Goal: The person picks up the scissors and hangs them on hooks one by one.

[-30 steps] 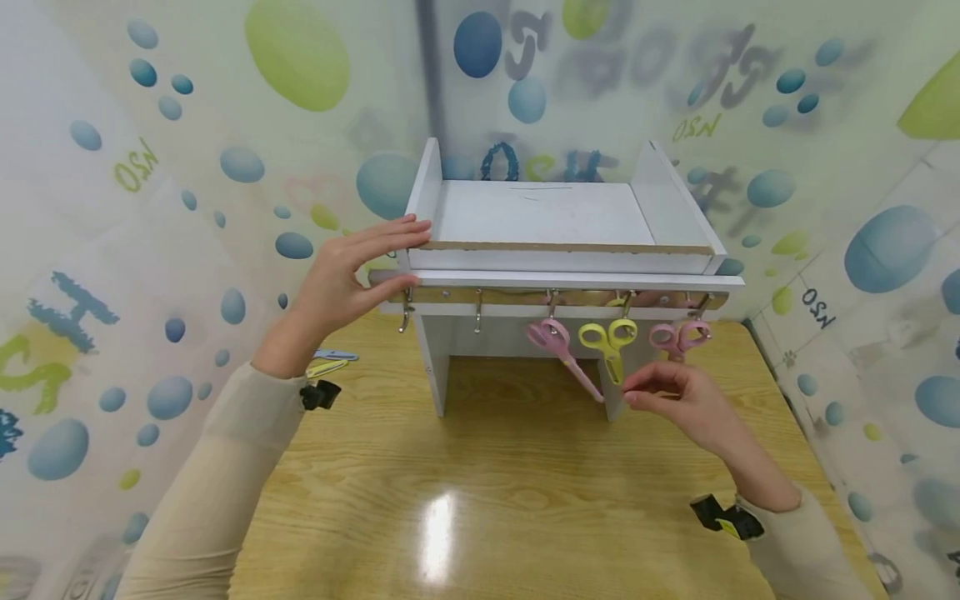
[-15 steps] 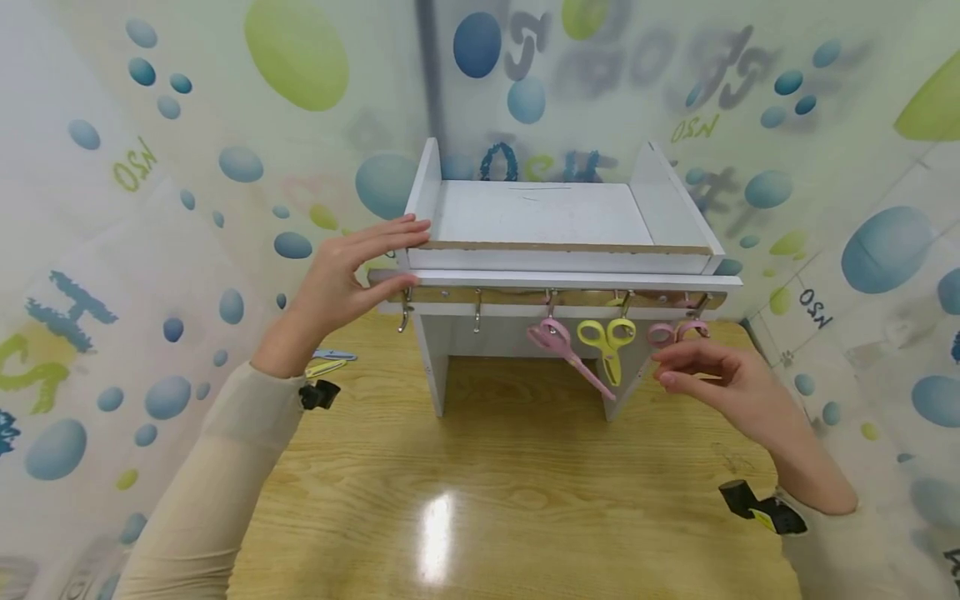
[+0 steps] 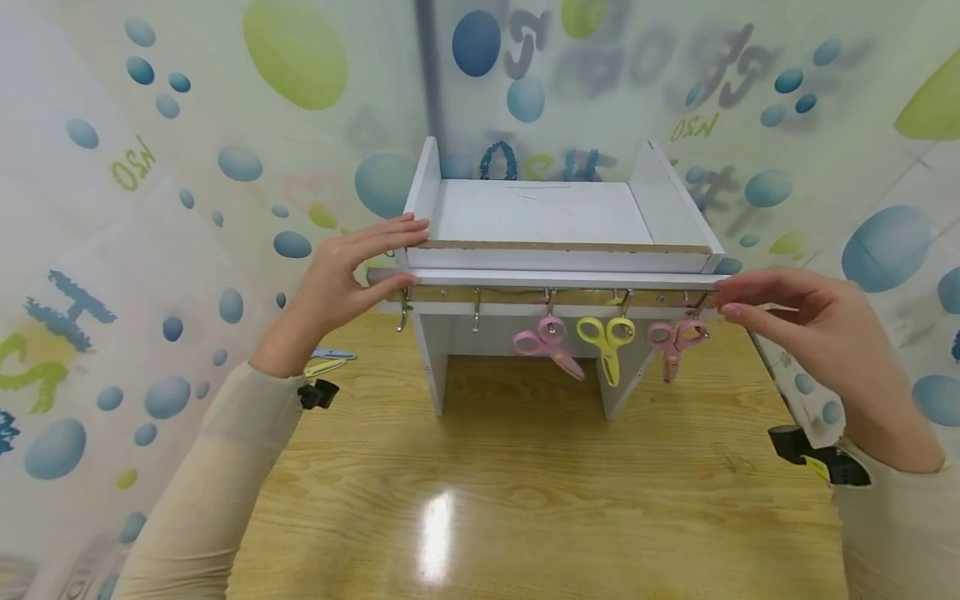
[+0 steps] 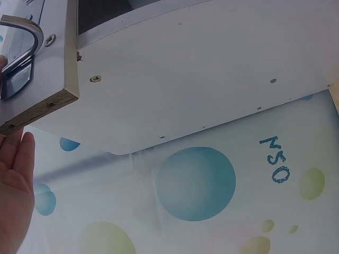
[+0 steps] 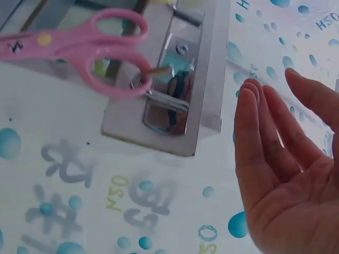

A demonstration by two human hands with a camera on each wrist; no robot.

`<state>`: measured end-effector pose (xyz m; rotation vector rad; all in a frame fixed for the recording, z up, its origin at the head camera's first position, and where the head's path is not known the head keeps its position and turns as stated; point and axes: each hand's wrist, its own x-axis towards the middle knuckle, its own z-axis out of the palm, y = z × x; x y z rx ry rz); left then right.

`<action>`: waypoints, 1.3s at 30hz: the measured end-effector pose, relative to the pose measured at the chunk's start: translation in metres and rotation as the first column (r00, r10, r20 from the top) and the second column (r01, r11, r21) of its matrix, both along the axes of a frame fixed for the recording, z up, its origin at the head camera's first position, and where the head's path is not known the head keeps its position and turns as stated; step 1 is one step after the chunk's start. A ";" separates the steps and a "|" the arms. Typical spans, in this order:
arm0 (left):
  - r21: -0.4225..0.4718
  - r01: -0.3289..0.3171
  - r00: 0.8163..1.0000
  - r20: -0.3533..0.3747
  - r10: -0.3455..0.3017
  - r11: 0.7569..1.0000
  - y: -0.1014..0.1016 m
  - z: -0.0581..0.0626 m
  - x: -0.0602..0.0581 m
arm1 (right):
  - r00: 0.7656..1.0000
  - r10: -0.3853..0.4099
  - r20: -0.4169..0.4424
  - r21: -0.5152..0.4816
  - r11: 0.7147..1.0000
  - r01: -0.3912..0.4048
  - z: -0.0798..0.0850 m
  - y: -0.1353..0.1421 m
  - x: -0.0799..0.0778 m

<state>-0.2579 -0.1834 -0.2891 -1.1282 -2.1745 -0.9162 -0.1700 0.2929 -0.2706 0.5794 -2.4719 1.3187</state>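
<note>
My left hand (image 3: pixel 337 271) rests on the left end of a white shelf (image 3: pixel 540 212), fingers extended over its side and thumb on the front rail (image 3: pixel 465 297). In the left wrist view, part of that hand (image 4: pixel 16 185) shows beside the rail's end. At the rail's right end is my right hand (image 3: pixel 825 333); the right wrist view shows its fingers straight, holding nothing. Pink scissors (image 3: pixel 675 340) hang from the rightmost hook. Yellow scissors (image 3: pixel 609 346) hang from the hook beside them. Another pink pair (image 3: pixel 551 343) hangs tilted from the middle hook.
Two bare metal hooks (image 3: pixel 477 312) are on the rail's left half. The shelf stands on a wooden table (image 3: pixel 525 500). Slender blue and yellow items (image 3: pixel 326 362) lie behind my left forearm. Patterned walls (image 3: pixel 187 250) enclose the table.
My right hand has moved from below the hanging scissors up and right to the rail's end. The middle pink scissors have swung. My left hand has stayed in place.
</note>
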 end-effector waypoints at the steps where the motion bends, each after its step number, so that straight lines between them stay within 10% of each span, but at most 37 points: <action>1: 0.001 0.000 1.000 -0.001 0.000 1.000 0.000 0.000 0.000 | 1.000 -0.004 -0.024 -0.007 1.000 0.004 0.003 0.001 -0.003; 10: 0.000 -0.005 1.000 0.006 0.005 1.000 0.000 0.000 0.001 | 0.970 0.034 -0.239 -0.001 0.999 -0.036 0.012 0.005 -0.031; 21: -0.006 -0.013 1.000 0.011 0.013 1.000 0.000 -0.001 0.004 | 0.900 0.284 -0.332 -0.048 0.947 -0.317 -0.010 0.012 -0.060; 33: 0.077 0.031 0.994 0.104 -0.039 0.997 -0.001 -0.004 0.003 | 0.907 0.160 -0.390 0.089 0.987 -0.135 -0.021 0.008 -0.066; 36: 0.321 0.078 0.952 0.258 -0.167 0.944 -0.007 -0.010 0.002 | 0.920 0.141 -0.366 0.060 0.990 -0.128 -0.024 0.006 -0.065; 39: 0.621 0.018 0.884 0.357 -0.304 0.783 -0.021 -0.025 0.001 | 0.927 0.125 -0.354 0.049 0.992 -0.115 -0.025 0.005 -0.064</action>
